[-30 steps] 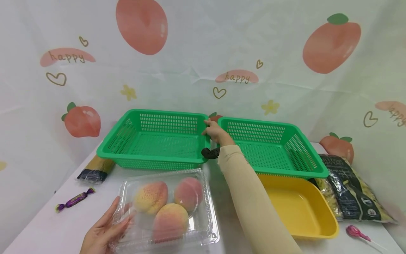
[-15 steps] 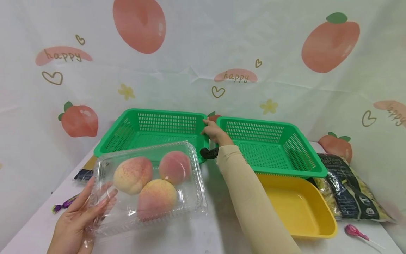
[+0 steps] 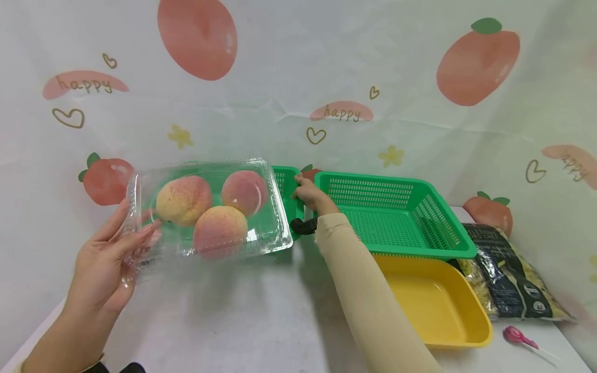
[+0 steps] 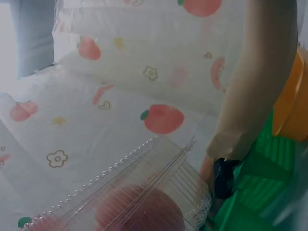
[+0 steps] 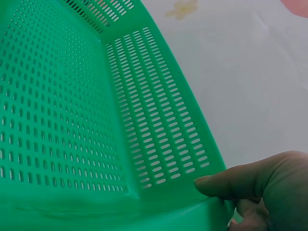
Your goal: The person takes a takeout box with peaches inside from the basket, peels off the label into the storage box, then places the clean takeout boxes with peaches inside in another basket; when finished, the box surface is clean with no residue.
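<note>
In the head view my left hand grips the left edge of a clear plastic clamshell box, its fingers showing through the plastic. Inside are three peaches. The box is raised and tilted, covering most of the left green basket in this view. My right hand holds that basket's right rim. In the right wrist view the thumb of the right hand lies over the basket's rim, near a corner. The left wrist view shows the box at close range; the left hand is out of sight there.
A second green basket stands on the right, behind a yellow tub. Beyond the tub lies a dark printed food bag. A pink lollipop lies near the table's right edge. A fruit-patterned sheet hangs behind.
My left hand has lifted the clamshell box with the peaches up and to the left, from near the table to over the left basket. The right hand keeps its hold on the rim.
</note>
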